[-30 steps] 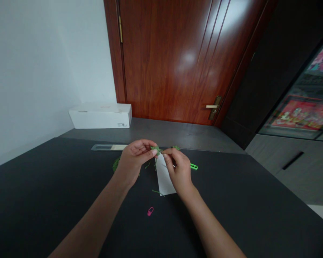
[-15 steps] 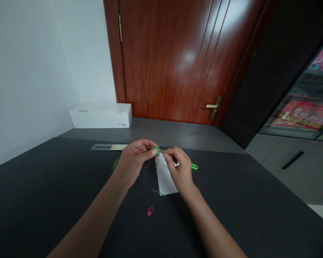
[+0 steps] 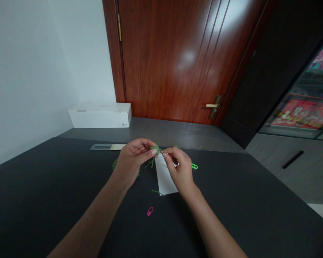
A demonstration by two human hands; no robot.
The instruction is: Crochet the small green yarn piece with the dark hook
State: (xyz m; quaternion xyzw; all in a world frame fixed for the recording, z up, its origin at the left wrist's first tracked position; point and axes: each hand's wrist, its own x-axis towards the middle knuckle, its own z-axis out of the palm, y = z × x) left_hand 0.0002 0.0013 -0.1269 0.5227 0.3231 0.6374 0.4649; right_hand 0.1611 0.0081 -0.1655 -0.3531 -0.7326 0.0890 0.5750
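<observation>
My left hand (image 3: 133,156) pinches a small green crochet piece (image 3: 156,149) between thumb and fingertips, above the table. Loose green yarn ends (image 3: 150,164) hang beneath it. Held in the closed fingers of my right hand (image 3: 181,166) is a thin metal crochet hook (image 3: 160,152), its tip touching the green piece; most of the hook is hidden. Under the hands lies a white sheet of paper (image 3: 165,179). A bit of green yarn (image 3: 156,191) crosses its lower edge. More green yarn (image 3: 114,164) shows behind my left wrist.
On the black table (image 3: 70,200) are a pink stitch marker (image 3: 150,211) in front and a green stitch marker (image 3: 194,166) beside my right hand. Farther back lie a clear-and-cream strip (image 3: 104,147) and a white box (image 3: 101,116). A wooden door (image 3: 164,64) stands behind.
The hanging yarn ends have shifted slightly left, away from the paper. A little green shows above my right fingers. Both hands keep nearly the same place and hold.
</observation>
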